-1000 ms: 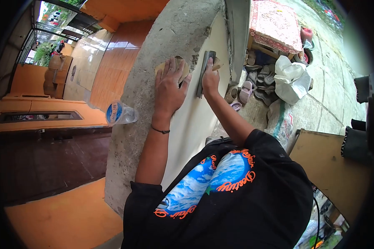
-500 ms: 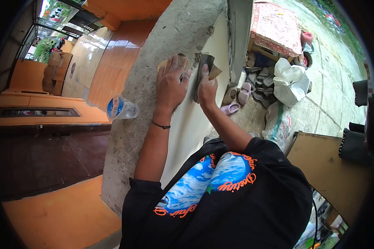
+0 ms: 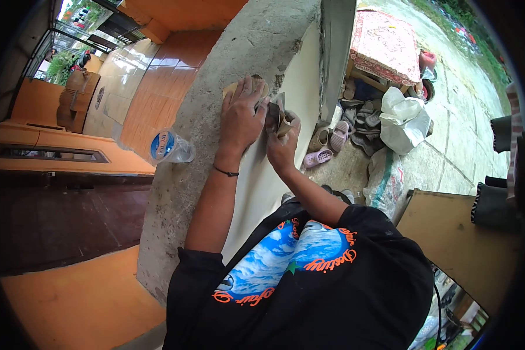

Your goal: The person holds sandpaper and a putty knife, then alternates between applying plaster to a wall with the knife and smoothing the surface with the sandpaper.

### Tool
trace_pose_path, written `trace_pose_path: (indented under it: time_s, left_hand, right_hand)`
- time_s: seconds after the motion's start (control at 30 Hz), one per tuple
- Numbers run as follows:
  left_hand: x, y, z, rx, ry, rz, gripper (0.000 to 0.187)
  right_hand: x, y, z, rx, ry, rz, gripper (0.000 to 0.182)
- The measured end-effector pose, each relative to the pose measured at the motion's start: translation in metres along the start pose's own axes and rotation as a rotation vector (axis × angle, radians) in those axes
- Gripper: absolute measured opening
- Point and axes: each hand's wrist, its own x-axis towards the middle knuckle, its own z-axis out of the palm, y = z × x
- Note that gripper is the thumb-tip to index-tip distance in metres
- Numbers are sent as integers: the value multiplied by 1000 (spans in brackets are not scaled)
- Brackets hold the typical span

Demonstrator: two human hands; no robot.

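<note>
My left hand [image 3: 240, 119] lies palm down on the rough concrete ledge [image 3: 184, 192], fingers stretched over a tan sheet that looks like sandpaper [image 3: 230, 90]. Edges of this sheet stick out on both sides of the fingers; the rest is hidden. Just right of it, my right hand [image 3: 283, 143] is closed on a folded piece of sandpaper [image 3: 275, 118], dark outside with a tan face, against the smooth pale side of the wall [image 3: 265, 166]. A clear plastic cup [image 3: 184, 151] with a blue label lies on its side left of my left forearm.
Several shoes and purple clogs [image 3: 318, 157] lie on the ground to the right, by a white sack [image 3: 403, 122] and a cloth-covered table [image 3: 385, 44]. A brown board [image 3: 437, 233] stands nearer to me. Left of the ledge are a tiled floor [image 3: 154, 93] and a dark door [image 3: 64, 221].
My right hand has moved down along the wall's side, toward me, and turned, and the folded sandpaper in it is bent more. My left hand has hardly moved.
</note>
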Motion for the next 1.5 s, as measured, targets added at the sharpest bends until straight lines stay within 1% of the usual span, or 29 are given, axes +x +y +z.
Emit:
trace_pose_path:
  time_s: [0.03,0.07,0.13,0.17,0.2,0.27,0.3,0.33,0.4,0.43,0.5,0.53,0.63,0.67,0.7,0.73,0.8,0.83,0.9,1.0,1.1,1.13,1.2,1.3,1.33,1.4,1.43,1.5]
  left_hand:
    - [0,0,1,6,1,3,43]
    - [0,-1,0,13,0,10,43]
    - [0,-2,-1,6,1,14,43]
    - [0,-1,0,-7,5,10,43]
    - [0,0,1,-11,6,14,43]
    - [0,-1,0,-6,-2,6,43]
    - [1,-1,0,-5,-3,9,43]
    - [1,-1,0,-13,-11,9,43]
    - [-1,-1,-1,-24,-25,3,43]
    - [-2,0,-1,-25,-24,-1,43]
    - [1,0,-2,-27,-18,8,43]
    - [2,-1,-1,-27,-15,9,42]
    - [2,-1,0,-28,-9,7,42]
    - [2,-2,0,-19,-10,7,42]
    - [1,-3,0,-17,-14,3,42]
    - [1,-2,-1,-26,-10,10,42]
    - [1,-2,-1,-39,-2,19,42]
    - [1,-2,-1,-35,0,15,42]
    - [0,0,0,-35,6,10,41]
    - [1,-4,2,-30,5,9,42]
    - [2,-5,3,-14,13,14,42]
    - [2,-4,1,-23,-1,18,42]
    - [1,-4,1,-36,-27,15,42]
    - [2,-5,2,-30,-20,23,42]
    - [2,-6,2,-32,-2,23,42]
    - [0,-7,4,-35,13,12,41]
    - [1,-6,3,-44,17,16,41]
    - [2,-7,2,-53,17,16,41]
  right_hand:
    - [4,3,4,41,94,57,35]
    - [3,4,4,45,99,62,35]
    - [4,3,1,160,88,190,33]
    - [1,7,3,245,92,147,34]
    - [-3,8,1,242,95,144,34]
    - [-6,3,-2,133,39,134,32]
    - [-1,4,-2,127,68,132,31]
    - [9,16,2,179,115,159,35]
    - [46,33,2,306,127,474,42]
    - [46,28,-1,301,128,480,42]
    - [56,16,-7,326,52,651,47]
    - [45,2,-11,281,-12,686,50]
    - [-8,-26,-12,270,-1,533,48]
    - [-13,-30,-12,292,1,504,47]
    - [-8,-16,-11,302,3,471,44]
    - [5,-6,-11,367,-33,578,43]
    - [39,15,-11,424,-9,619,45]
    - [44,15,-11,420,-9,617,45]
    - [51,15,-12,473,20,687,46]
    - [2,-9,-9,316,8,563,49]
    - [1,-14,-14,348,-39,512,50]
    - [16,1,-15,313,-76,604,49]
    - [45,19,-15,450,-25,665,48]
    - [40,5,-11,454,7,678,46]
    - [22,-10,-10,421,-14,650,46]
    - [-20,-28,-3,383,0,444,47]
    - [-23,-27,-4,383,-5,446,47]
    - [-26,-23,-11,354,-85,449,47]
